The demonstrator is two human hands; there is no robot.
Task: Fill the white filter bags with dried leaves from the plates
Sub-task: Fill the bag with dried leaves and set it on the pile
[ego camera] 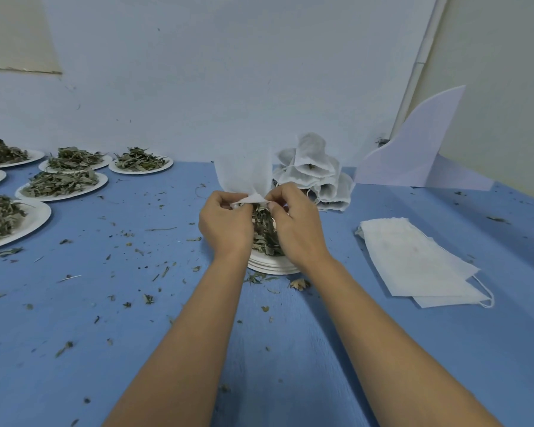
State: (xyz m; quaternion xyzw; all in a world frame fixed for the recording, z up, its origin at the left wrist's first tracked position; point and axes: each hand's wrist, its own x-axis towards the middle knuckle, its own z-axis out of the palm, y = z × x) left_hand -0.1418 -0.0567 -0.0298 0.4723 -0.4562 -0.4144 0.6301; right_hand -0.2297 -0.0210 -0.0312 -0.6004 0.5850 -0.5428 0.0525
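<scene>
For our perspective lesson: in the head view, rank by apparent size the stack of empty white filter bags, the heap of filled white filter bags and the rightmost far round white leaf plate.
1. Stack of empty white filter bags, though nearest the camera.
2. Heap of filled white filter bags.
3. Far round white leaf plate.

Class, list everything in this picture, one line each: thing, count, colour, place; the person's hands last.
Round paper plates heaped with dried leaves: six, white, table's left.
Stack of paper plates: one, white, centre, under grey-green leaf heap.
Thin filter bag: one, white, held above that stack.
Filled filter bags: one pile, white, behind that stack.
Flat empty filter bags: small stack, white, right.
Curved board: one, white, far right.
Leaf scraps: many, green-brown, over blue table.
Left hand, right hand: two, pinching the bag's mouth.
</scene>
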